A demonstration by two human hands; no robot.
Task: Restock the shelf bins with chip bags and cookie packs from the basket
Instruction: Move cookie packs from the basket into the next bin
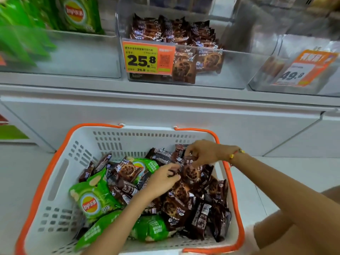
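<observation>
Left hand [161, 178] grip curled on brown glossy cookie pack [190, 173]; right hand [200, 152] pinches its top; perforated plastic basket [60, 177] near edge cut off.

White basket [60, 173] trimmed in orange. Left of the left hand [161, 178], green chip bags [92, 201] with red-and-yellow logos. Under both hands, dark brown cookie packs [191, 173].

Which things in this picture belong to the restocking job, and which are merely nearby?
Belonging:
white plastic basket with orange rim
brown cookie packs, which both hands grip
left hand
right hand
green chip bags
clear cookie bin
clear chip bin

Nearby:
orange 25.8 price tag
orange 49.8 price tag
</observation>
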